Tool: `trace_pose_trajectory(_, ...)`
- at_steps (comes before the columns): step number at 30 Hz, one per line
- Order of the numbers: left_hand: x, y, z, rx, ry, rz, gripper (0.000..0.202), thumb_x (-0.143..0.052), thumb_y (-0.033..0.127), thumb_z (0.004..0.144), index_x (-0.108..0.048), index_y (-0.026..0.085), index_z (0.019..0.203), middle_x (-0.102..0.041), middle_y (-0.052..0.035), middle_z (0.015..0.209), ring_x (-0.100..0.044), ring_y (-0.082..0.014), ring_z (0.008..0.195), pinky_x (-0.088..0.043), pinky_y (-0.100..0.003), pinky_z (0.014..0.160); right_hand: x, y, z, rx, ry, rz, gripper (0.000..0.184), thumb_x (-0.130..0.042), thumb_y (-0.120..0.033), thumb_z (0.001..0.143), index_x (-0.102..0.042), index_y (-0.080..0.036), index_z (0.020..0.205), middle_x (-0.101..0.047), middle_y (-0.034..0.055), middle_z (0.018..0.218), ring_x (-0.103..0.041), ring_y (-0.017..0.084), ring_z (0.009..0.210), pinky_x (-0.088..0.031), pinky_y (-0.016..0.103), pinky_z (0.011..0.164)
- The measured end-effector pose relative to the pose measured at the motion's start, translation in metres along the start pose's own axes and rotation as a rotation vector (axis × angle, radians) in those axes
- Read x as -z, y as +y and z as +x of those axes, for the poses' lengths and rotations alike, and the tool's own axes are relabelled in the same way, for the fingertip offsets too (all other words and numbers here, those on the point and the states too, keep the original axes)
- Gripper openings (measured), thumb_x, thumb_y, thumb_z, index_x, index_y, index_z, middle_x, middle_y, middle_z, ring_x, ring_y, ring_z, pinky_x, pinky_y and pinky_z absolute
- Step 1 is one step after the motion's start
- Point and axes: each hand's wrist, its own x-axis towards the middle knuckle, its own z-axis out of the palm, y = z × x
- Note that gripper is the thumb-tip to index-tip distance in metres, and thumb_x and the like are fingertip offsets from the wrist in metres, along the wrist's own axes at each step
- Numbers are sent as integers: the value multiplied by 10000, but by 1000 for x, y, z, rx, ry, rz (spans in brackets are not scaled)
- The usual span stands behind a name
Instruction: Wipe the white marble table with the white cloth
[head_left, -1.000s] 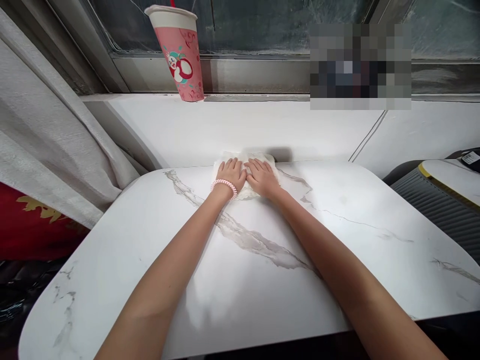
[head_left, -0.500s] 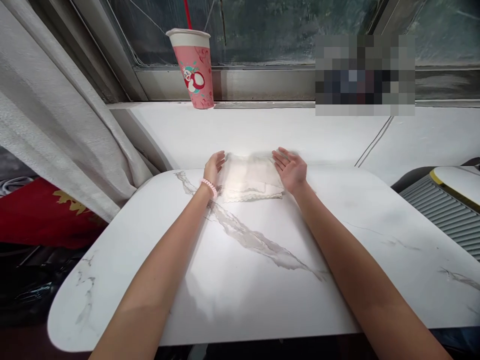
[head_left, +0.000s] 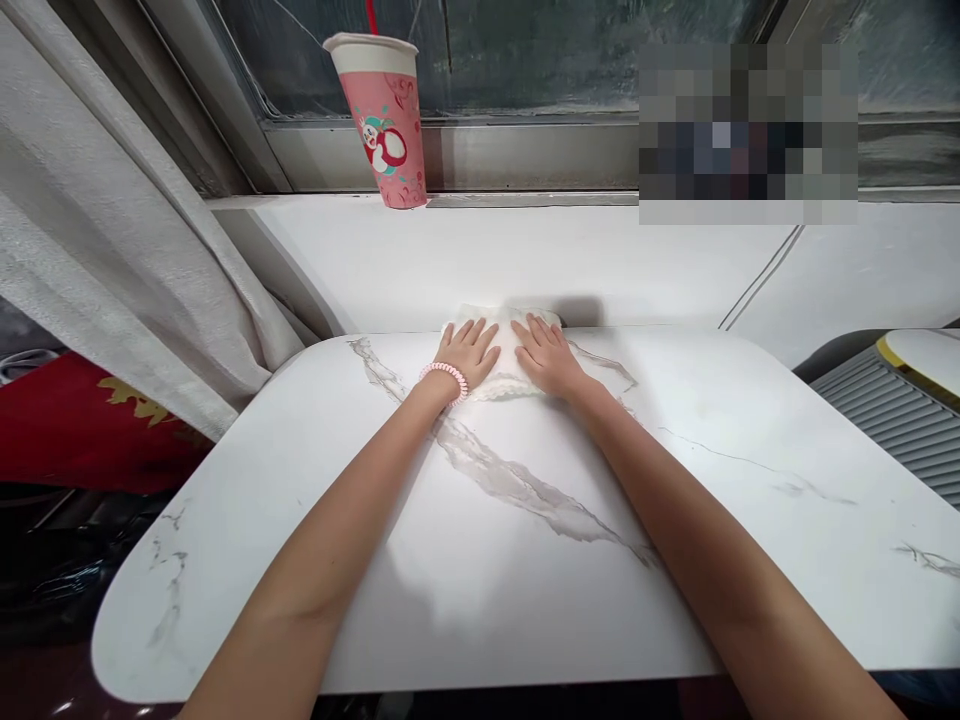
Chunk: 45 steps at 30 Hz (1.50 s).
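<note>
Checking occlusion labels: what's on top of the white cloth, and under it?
The left hand and right hand rest on the cloth; the marbled table is under it. What it covers can't be seen.

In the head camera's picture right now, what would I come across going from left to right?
Pale curtain → pink cup → the person's left hand → the person's right hand → grey ridged surface.
</note>
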Motion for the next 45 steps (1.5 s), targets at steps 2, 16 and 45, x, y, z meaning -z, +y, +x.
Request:
trace_pose_trajectory(2,7,3,-1,-4,-2,17,527,-266,385,999,-361,191,1481,-317,-72,1574,-282,-245,1444,-162,-468,1194,9,-6,-2,13,-10,-62,529,-250,-256,965,-377,-86,1450,-389,168,1514,-322,271,1403,-223,448,1136)
trace_pose_trajectory(16,15,43,-19,47,121,86,281,-378,191,949,-606,100,1086,-619,-172,1127,-545,-292,1112,-452,-382,903,33,-50,-9,-134,-121,-260,323,-315,-182,957,-628,-125,1010,-702,140,963,-640,243,876,-362,308,709)
trace_pose_trajectory(45,6,-5,4,93,-40,-55,512,-206,300,1005,-360,136,1464,-341,-104,1559,-276,-207,1446,-169,-423,1191,-2,-72,-4,-137,28,-144,484,-296,-268,970,-443,-116,1406,-391,231,1493,-324,331,1396,-203,538,1118)
